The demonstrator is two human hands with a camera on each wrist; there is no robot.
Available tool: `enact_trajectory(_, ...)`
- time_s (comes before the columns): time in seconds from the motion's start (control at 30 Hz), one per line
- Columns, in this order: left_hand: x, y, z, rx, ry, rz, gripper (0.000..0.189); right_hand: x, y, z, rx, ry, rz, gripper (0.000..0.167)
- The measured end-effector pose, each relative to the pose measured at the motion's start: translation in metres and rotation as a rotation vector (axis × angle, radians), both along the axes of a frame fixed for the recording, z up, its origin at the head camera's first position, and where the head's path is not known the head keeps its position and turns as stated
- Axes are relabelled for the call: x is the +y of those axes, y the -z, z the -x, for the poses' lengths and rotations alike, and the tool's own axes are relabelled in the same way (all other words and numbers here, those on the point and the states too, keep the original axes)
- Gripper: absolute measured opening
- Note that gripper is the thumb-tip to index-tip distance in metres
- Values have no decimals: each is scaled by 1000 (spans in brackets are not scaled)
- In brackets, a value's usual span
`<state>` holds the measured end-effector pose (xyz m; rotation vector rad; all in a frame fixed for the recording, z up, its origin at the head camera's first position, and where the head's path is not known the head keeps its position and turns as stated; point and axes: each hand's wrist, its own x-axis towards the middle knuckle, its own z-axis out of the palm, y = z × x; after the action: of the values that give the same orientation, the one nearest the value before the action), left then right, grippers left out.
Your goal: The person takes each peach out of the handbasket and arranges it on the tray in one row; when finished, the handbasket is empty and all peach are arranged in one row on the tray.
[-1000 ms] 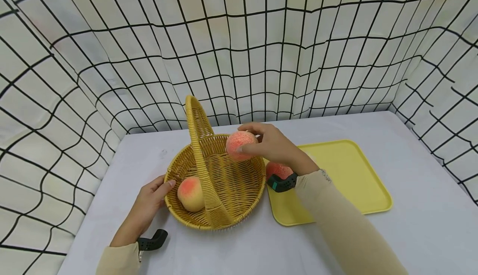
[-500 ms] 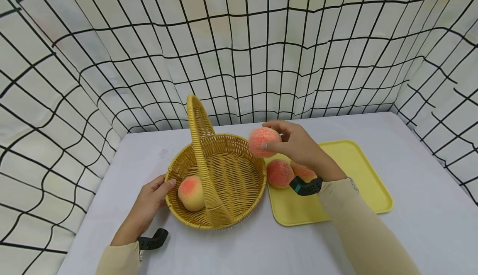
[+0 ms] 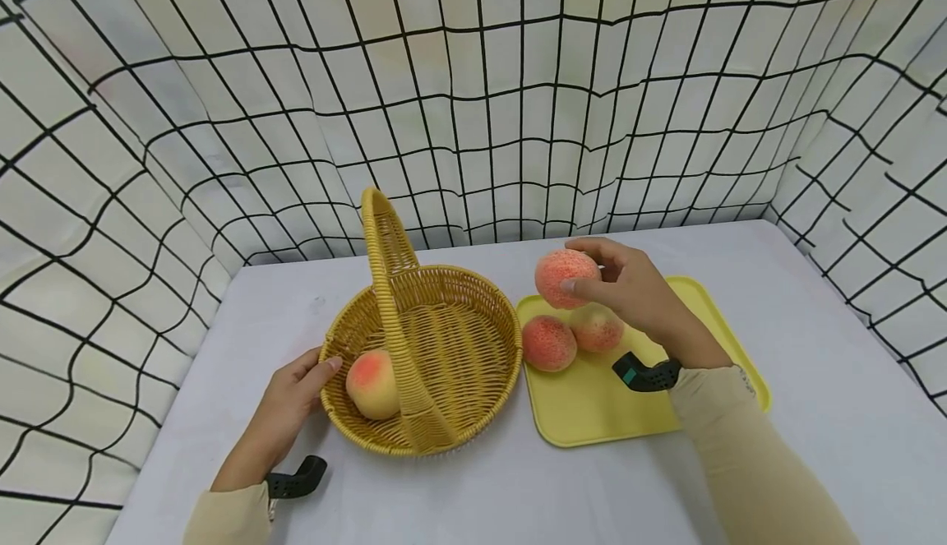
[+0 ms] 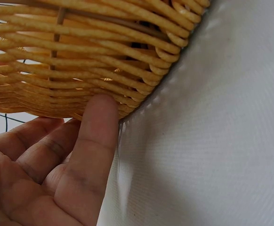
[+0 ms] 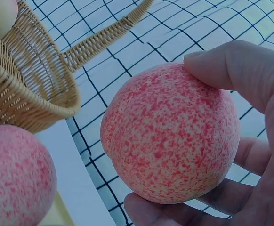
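Note:
My right hand (image 3: 638,292) grips a pink speckled peach (image 3: 565,279) between thumb and fingers, above the far left part of a yellow tray (image 3: 584,426). It fills the middle of the right wrist view. On the tray below lie a redder peach (image 3: 549,344) and a paler, pink-cheeked peach (image 3: 596,328). My left hand (image 3: 284,405) holds the left side of a wicker basket (image 3: 462,348), its thumb at the rim. In the left wrist view the thumb (image 4: 92,155) lies against the woven wall. One yellow-and-red peach (image 3: 373,385) sits inside, left of the handle, which partly hides it.
The basket's tall arched handle (image 3: 392,307) rises over its middle. Basket and tray stand side by side on a white-covered table (image 3: 503,496). White walls with black grid lines (image 3: 473,101) enclose the back and sides.
My right hand has carried the pink speckled peach rightward, from over the basket to over the tray, uncovering the peaches there. The left hand stays at the basket.

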<state>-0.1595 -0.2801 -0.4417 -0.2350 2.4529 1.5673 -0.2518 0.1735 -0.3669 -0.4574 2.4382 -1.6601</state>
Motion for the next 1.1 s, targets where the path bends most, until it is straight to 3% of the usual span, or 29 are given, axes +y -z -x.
enact_trajectory(1.1, 0, -1, 1, 32, 11, 4, 69, 60, 24, -14, 2, 168, 41, 57)
